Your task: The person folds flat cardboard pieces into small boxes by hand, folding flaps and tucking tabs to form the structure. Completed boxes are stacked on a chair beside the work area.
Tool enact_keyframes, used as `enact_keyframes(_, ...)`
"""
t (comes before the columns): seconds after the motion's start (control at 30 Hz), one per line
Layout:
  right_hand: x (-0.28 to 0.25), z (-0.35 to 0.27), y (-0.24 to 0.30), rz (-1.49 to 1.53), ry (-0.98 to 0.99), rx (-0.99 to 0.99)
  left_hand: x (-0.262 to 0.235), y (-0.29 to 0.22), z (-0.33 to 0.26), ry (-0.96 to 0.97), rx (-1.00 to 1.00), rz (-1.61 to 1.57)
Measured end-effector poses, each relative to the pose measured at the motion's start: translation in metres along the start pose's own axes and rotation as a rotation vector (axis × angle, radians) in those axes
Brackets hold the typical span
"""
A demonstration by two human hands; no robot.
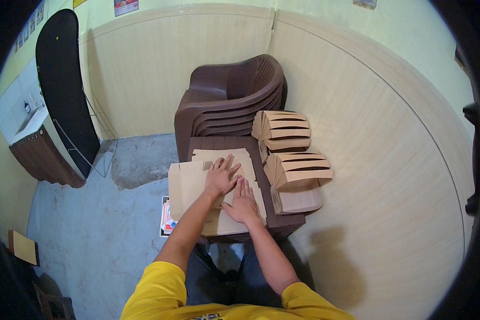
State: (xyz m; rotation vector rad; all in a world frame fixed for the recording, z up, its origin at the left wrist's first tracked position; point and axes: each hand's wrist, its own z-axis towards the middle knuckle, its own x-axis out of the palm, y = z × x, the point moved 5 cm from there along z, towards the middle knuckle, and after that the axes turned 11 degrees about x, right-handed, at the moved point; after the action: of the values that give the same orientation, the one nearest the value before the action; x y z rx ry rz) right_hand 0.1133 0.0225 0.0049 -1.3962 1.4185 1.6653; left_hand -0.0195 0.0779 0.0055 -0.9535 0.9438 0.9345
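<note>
A flat brown cardboard piece [188,184] with creased flaps lies on the dark brown table [213,142] in front of me. Other flat cardboard shows beneath it at the far and near sides. My left hand [222,177] presses on it palm down, fingers spread. Just nearer and to the right, my right hand [242,204] also rests on the cardboard, its fingers stretched out flat. The fingertips of the right hand come close to the left hand; whether they touch I cannot tell. Neither hand is wrapped around anything.
Two groups of folded cardboard pieces [298,176] stand at the table's right edge by the panelled wall [378,160]. Brown plastic chairs [234,90] are stacked behind. A tall black board [64,80] leans at the left, beside a curtained counter [48,154]. Printed items [167,216] sit low left of the table.
</note>
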Motion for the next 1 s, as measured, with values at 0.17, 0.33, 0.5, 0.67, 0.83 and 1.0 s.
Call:
enact_keyframes(0.17, -0.021, -0.050, -0.026, 0.106, 0.105, 0.053, 0.005, 0.001, 0.002, 0.075, 0.028, -0.021)
enact_keyframes(0.33, -0.027, -0.081, -0.036, 0.025, 0.064, 0.022, 0.007, 0.000, 0.000, 0.152, 0.051, 0.052)
enact_keyframes(0.5, -0.023, -0.063, -0.031, 0.028, 0.068, 0.031, 0.006, 0.000, -0.002, 0.186, 0.118, 0.075)
enact_keyframes(0.67, -0.020, -0.029, -0.029, -0.008, 0.035, 0.004, 0.013, 0.003, 0.001, 0.177, 0.156, 0.043)
enact_keyframes(0.83, -0.002, 0.026, -0.039, -0.064, 0.000, -0.027, 0.019, 0.007, 0.005, 0.176, 0.202, 0.051)
enact_keyframes(1.0, -0.010, 0.074, -0.024, -0.276, -0.355, -0.178, 0.020, 0.010, 0.006, 0.160, 0.219, 0.046)
